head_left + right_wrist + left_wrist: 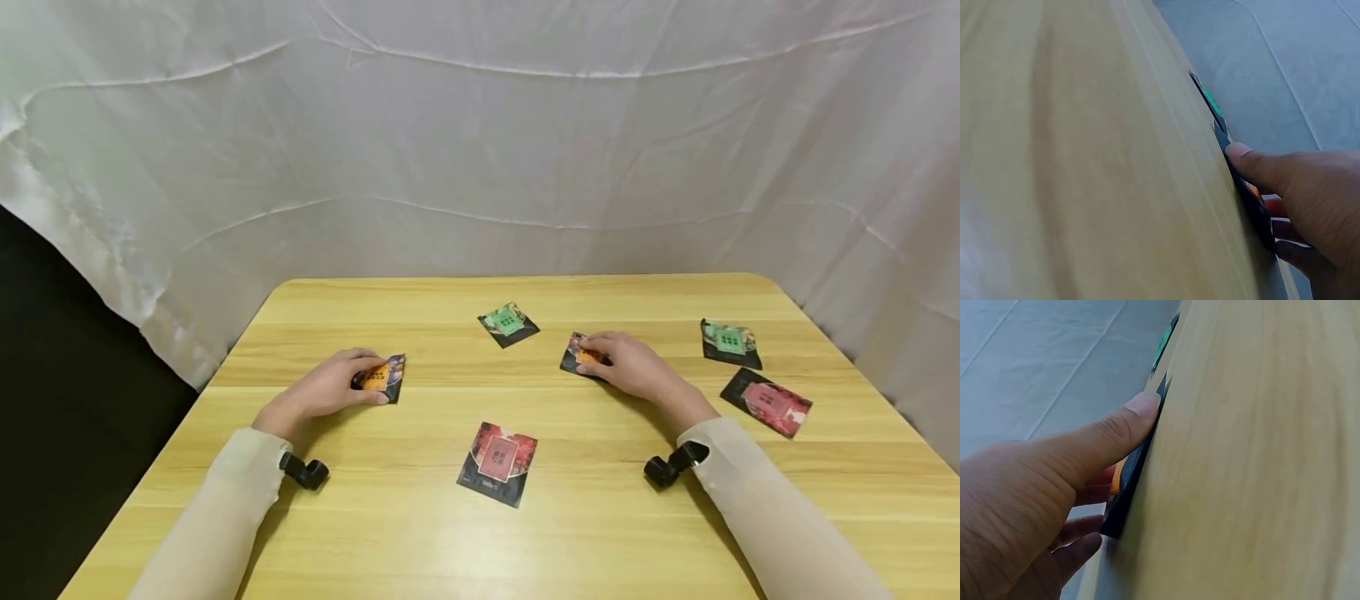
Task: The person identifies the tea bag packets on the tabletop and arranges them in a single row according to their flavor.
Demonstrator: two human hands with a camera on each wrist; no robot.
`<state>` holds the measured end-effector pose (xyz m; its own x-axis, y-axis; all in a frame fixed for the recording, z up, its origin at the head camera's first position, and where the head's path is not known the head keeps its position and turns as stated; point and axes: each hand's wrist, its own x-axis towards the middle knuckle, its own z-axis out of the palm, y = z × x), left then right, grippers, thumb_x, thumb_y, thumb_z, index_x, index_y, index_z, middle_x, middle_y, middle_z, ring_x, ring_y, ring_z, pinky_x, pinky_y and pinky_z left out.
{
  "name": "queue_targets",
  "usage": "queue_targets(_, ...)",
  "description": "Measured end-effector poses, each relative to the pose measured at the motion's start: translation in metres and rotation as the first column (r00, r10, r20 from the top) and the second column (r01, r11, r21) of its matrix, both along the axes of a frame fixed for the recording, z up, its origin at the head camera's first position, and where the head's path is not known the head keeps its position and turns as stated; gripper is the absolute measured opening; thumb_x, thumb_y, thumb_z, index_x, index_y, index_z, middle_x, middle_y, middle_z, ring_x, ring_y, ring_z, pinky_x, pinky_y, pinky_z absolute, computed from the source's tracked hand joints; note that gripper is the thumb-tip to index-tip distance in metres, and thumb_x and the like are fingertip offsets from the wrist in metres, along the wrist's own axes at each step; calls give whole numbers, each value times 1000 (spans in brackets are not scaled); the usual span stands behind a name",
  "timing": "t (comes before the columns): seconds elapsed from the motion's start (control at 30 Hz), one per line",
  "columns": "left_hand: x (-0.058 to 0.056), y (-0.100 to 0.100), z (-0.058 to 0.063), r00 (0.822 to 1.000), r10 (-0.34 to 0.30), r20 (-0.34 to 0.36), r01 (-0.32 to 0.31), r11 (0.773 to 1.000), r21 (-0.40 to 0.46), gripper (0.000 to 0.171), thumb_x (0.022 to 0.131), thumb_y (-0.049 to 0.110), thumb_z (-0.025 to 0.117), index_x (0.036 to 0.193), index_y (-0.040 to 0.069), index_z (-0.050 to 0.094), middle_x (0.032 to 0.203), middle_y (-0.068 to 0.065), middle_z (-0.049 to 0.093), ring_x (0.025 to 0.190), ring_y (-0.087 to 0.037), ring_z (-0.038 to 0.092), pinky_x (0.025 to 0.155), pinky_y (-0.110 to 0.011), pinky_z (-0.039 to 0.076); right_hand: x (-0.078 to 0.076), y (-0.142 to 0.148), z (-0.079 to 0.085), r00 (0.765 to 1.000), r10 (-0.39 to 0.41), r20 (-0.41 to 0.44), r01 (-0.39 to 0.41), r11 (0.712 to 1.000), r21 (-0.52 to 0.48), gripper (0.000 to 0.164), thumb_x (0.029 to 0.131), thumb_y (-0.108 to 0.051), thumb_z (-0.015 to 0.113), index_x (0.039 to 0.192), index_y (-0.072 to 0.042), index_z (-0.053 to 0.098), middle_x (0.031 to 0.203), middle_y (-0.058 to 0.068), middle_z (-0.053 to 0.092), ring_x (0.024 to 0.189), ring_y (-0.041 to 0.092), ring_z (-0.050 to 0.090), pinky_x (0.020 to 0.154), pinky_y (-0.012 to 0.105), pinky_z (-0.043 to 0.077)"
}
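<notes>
On the left of the wooden table, my left hand [330,387] grips a small flat sachet [394,379] with an orange label, thumb at the near edge and fingers at the far side. The left wrist view has this sachet [1140,456] with its dark edge slightly raised. Right of centre, my right hand [637,367] holds a similar orange-labelled sachet [572,352] between thumb and fingers, covering part of it. In the right wrist view, the thumb presses along the dark edge of that sachet [1242,187], close over the table.
A green-labelled sachet [507,322] lies between the hands toward the back; a red one [497,462] is nearer the front. At the right lie another green sachet [729,340] and another red one [768,402]. A pale curtain [480,150] hangs behind the table [375,533].
</notes>
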<state>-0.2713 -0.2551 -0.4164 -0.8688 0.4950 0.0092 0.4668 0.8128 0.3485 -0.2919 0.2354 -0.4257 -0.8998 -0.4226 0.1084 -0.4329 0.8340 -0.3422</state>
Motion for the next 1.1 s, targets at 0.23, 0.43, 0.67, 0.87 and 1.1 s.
queue_targets(0.23,-1,3,4,999,-25,21,26,1000,-4,73,86,46,73,139,1,52,137,-20,52,124,-37,49,102,-53,40,0,-3,1,1000,-8,14,8,1000,9,54,94,-42,65,138,-11,58,138,20,52,128,41,46,104,59,35)
queue_targets(0.43,-4,2,6,998,-35,56,34,999,17,75,84,47,74,140,3,52,140,-19,50,127,-38,46,103,-55,38,1,-7,3,1000,-3,22,3,1000,16,57,94,-43,65,140,-11,56,138,21,52,128,42,46,104,59,35)
queue_targets(0.67,-7,2,6,997,-23,71,22,1000,22,78,83,50,75,141,3,52,141,-19,48,128,-39,44,104,-55,36,5,-15,6,999,34,35,-35,999,3,56,93,-40,66,139,-9,57,137,19,53,127,40,47,105,57,36)
queue_targets(0.87,-7,3,5,998,-17,68,16,1000,21,77,82,50,75,140,4,53,141,-18,48,128,-38,44,104,-55,36,9,-26,7,995,91,43,-89,995,-44,58,91,-37,70,138,-6,57,135,19,55,126,40,48,105,56,37)
queue_targets(1.1,-6,2,3,998,-9,67,7,999,36,76,82,48,76,140,4,53,141,-17,48,127,-37,44,104,-54,37,8,-42,7,989,130,76,-128,991,-32,58,90,-41,70,138,-10,59,137,17,54,127,39,47,105,54,37)
